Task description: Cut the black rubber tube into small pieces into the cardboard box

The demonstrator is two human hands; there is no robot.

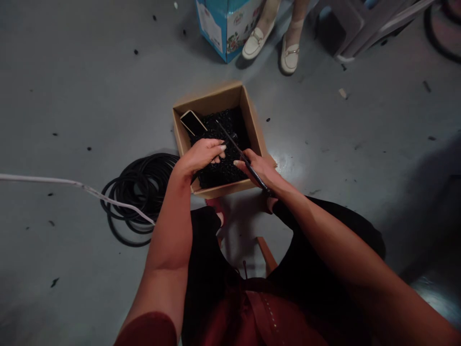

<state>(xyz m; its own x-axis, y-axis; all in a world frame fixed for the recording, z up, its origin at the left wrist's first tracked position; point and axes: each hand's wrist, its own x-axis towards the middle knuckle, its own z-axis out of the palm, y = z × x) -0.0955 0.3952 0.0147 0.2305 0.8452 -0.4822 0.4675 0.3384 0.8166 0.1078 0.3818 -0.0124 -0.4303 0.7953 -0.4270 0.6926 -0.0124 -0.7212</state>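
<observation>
The left hand's fingers (217, 150) curl over the loose black pieces (225, 170) filling a cardboard box (216, 98), though whether they grasp any is hidden. The right hand's fingers (240, 165) lie half-curled beside them, with a thin black rod (237, 145) running across the hand; any grip on it cannot be told. Both hands are inside the box's near edge. A flat dark rectangular item (192, 122) sits in the far left corner. On the grey floor (360, 120), a coiled black cable (139, 192) lies just left of the box under a white cable (72, 181). Beyond stand a co-worker's cream loafers (255, 43) and a blue printed carton (225, 24). Open floor spreads to the right.
</observation>
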